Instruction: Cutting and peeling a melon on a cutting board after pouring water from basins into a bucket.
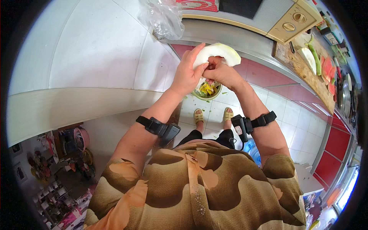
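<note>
My left hand (pixel 188 69) grips the left end of a thick curved piece of white-fleshed melon (pixel 222 50), probably winter melon, with pale green rind along its outer edge. My right hand (pixel 222 72) is at the melon's inner hollow, its fingers curled against the flesh. The fingertips partly cover the hollow, so I cannot tell whether they pinch loose pith. Directly below both hands stands a round waste bin (pixel 207 98) on the floor. Yellow and green food scraps (pixel 208 89) lie inside it, and the hands hide its far side.
At right, a wooden board (pixel 297 70) bears a white melon wedge (pixel 307 59), a long green vegetable (pixel 315 59) and watermelon pieces (pixel 327 69). A microwave oven (pixel 293 21) and a clear plastic bag (pixel 165 21) are ahead. Green bits (pixel 203 110) dot the tiled floor.
</note>
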The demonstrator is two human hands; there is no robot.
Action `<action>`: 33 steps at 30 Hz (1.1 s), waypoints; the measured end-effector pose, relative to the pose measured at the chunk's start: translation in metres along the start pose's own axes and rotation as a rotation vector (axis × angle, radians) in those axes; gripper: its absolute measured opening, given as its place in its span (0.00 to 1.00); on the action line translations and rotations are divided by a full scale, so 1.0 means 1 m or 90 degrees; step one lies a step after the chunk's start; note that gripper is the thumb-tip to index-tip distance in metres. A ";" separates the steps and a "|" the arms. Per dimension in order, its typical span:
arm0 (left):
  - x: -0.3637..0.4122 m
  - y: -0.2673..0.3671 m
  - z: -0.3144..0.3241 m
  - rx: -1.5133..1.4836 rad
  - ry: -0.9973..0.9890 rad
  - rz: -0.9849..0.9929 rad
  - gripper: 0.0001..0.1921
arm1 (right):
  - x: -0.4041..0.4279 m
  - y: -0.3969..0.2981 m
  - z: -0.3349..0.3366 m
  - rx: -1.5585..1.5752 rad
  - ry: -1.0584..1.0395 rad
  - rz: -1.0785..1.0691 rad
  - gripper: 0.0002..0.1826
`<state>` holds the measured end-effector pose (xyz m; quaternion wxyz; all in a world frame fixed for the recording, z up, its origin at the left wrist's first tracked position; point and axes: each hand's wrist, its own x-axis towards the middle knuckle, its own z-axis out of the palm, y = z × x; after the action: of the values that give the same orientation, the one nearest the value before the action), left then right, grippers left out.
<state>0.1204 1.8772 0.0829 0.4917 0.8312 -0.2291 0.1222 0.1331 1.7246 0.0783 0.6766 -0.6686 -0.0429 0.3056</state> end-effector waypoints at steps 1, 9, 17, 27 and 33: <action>-0.001 -0.002 0.000 -0.003 0.003 -0.006 0.26 | 0.001 0.000 0.001 -0.012 0.005 0.003 0.12; 0.003 -0.003 0.003 -0.002 -0.006 -0.021 0.26 | 0.003 0.004 -0.002 -0.057 0.083 -0.011 0.09; 0.007 -0.010 -0.002 -0.075 0.020 -0.026 0.26 | 0.008 0.002 -0.010 0.224 0.035 0.065 0.07; 0.006 -0.012 0.003 -0.064 0.031 -0.035 0.26 | 0.019 0.011 0.001 -0.049 0.103 -0.029 0.08; 0.015 -0.008 0.002 -0.032 0.010 0.001 0.25 | 0.006 0.002 -0.013 0.106 0.016 0.045 0.11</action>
<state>0.1377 1.8747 0.0823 0.5145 0.8172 -0.2285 0.1233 0.1429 1.7156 0.0732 0.7191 -0.6146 0.0149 0.3239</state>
